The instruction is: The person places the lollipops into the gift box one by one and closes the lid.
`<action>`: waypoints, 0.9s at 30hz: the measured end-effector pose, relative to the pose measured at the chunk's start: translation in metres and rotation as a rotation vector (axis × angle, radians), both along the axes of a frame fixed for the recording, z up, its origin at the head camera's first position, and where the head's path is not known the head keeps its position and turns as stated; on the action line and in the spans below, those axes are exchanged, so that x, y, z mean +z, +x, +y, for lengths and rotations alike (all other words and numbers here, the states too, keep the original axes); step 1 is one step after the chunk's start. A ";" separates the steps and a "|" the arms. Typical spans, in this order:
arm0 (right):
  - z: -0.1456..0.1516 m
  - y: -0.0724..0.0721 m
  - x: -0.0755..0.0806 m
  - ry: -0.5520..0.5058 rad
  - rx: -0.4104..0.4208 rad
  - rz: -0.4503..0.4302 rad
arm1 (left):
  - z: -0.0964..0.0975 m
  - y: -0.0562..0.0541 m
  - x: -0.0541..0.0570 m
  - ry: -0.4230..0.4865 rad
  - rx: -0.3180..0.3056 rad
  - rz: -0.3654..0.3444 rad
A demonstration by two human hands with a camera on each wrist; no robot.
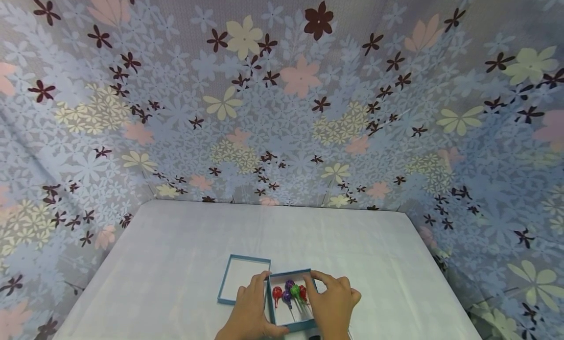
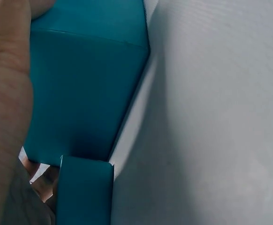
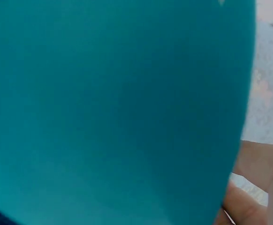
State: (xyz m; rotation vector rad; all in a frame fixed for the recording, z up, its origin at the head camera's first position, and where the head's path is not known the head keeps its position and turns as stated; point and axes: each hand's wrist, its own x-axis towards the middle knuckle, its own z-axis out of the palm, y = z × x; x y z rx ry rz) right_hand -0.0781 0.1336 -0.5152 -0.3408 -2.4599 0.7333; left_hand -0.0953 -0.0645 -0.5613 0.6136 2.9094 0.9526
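A teal box with a white inside stands in front of me, several wrapped lollipops in red, purple and green lying in it, sticks toward me. My left hand grips its left side, fingertips at the far left corner and thumb at the near edge. On the right side, my right hand pinches the wall near the far right corner. The box's outer wall fills much of the left wrist view and also covers most of the right wrist view.
Left of the box lies a shallow teal-rimmed lid, white inside, partly behind my left hand. A small black object shows at the bottom edge, mostly cut off. The white-covered table meets flowered cloth at the back and sides.
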 end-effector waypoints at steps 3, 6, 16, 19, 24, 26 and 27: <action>0.005 0.001 -0.002 -0.022 -0.036 0.051 | 0.001 0.000 -0.001 -0.002 0.001 -0.014; 0.010 0.002 -0.006 -0.039 -0.069 0.091 | 0.001 0.001 -0.002 -0.008 0.002 -0.022; 0.023 0.007 -0.007 -0.107 -0.109 0.081 | 0.002 0.002 -0.001 -0.002 0.003 -0.067; 0.027 0.007 -0.008 -0.128 -0.125 0.047 | 0.003 0.001 0.000 -0.002 0.002 -0.078; 0.035 0.007 -0.012 -0.146 -0.151 -0.002 | 0.001 0.001 0.001 0.002 0.005 -0.088; 0.037 0.007 -0.013 -0.146 -0.159 -0.009 | 0.001 0.000 0.001 0.003 0.005 -0.075; 0.039 0.007 -0.013 -0.145 -0.162 -0.011 | 0.001 0.000 0.002 0.001 0.006 -0.069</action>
